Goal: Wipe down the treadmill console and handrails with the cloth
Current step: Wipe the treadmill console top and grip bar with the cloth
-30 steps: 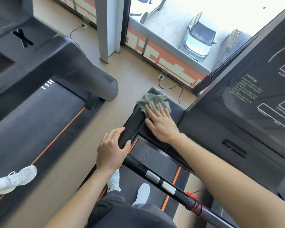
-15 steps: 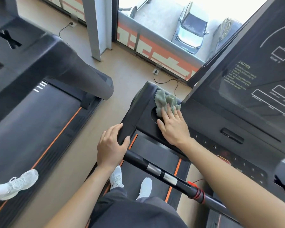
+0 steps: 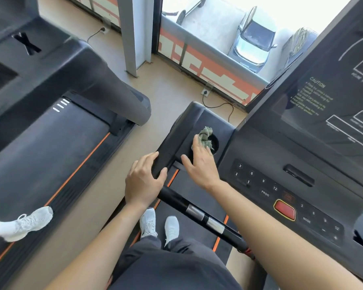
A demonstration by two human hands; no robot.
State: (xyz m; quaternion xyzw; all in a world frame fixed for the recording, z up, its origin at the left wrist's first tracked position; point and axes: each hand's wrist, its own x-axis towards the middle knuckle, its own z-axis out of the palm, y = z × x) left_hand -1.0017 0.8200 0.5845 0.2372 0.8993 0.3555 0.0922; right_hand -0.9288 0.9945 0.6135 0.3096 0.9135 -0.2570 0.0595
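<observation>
Lettering on the console [image 3: 281, 155] gives "CAUTION" in yellow at the head of a warning block on the dark screen panel; the lines beneath it are too small to read. Lower down, the keypad shows 3, 6, 9 and 12 above "PROG", and "MODE" sits just right of the red button [image 3: 285, 209].

At the console's left end, the green cloth [image 3: 205, 136] is bunched into a lump in the round cup holder [image 3: 215, 144], its loose folds poking up and away from the person. The right hand [image 3: 199, 166] grasps it: the fingers bend down into the recess around the cloth, while the thumb is spread wide on the black surface beside it.

The left hand [image 3: 144, 183] clasps the near end of the side handrail [image 3: 172, 141], fingers over its outer edge and thumb on the inner face. That rail's long axis runs away from the person toward the window. A crossbar [image 3: 197, 213] with two metal bands slants from the left hand down to the right.

On the neighbouring treadmill [image 3: 50, 143] stands another person's white shoe [image 3: 27, 223].
</observation>
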